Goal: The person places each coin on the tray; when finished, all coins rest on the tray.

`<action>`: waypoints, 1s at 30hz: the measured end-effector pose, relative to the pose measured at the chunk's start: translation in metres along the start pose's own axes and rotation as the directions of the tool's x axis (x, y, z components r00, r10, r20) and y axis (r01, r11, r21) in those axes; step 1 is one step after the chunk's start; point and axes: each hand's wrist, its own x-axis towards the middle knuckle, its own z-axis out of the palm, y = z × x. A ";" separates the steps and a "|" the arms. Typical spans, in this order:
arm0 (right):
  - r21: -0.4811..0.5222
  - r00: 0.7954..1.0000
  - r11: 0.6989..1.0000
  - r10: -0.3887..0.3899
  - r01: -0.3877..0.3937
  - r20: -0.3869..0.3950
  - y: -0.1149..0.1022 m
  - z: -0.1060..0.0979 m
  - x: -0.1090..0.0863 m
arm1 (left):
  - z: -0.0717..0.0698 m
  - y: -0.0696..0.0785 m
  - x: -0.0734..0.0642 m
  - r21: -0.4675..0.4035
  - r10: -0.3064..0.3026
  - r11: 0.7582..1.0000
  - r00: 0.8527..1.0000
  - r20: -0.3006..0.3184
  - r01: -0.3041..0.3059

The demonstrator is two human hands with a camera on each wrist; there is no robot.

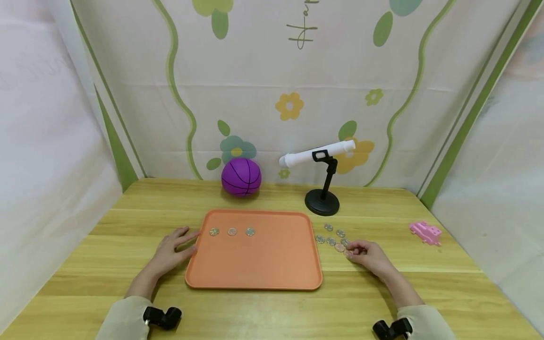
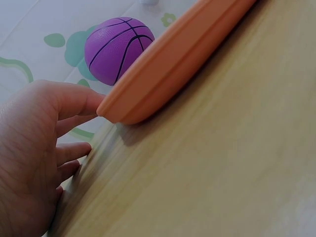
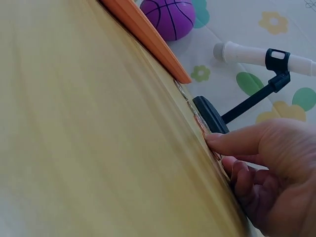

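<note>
On an orange tray (image 1: 272,264) three coins lie in a row: a brassy coin (image 1: 214,232), a copper-coloured coin (image 1: 232,231) and a silvery coin (image 1: 250,232). My left hand (image 1: 170,253) rests at the tray's left edge with its fingers spread, touching the rim, as the left wrist view also shows. Right of the tray lies a loose group of several silvery coins (image 1: 331,241) with a reddish coin (image 1: 339,247). My right hand (image 1: 371,258) pinches another reddish coin (image 1: 348,253) at the group's near right side, thumb and forefinger low at the table; its fingers partly cover that coin.
Behind the tray sits a purple toy basketball (image 1: 241,177). A white microphone (image 1: 316,154) is held on a black stand (image 1: 322,202) behind the loose coins. Far right lies a pink toy (image 1: 426,233). A printed cloth (image 1: 255,61) hangs behind the wooden table (image 1: 255,311).
</note>
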 end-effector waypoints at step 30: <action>-0.020 0.997 0.997 -0.073 0.074 0.032 0.001 -0.002 -0.004 | 0.000 0.000 -0.001 0.005 0.003 1.000 1.000 0.005 -0.003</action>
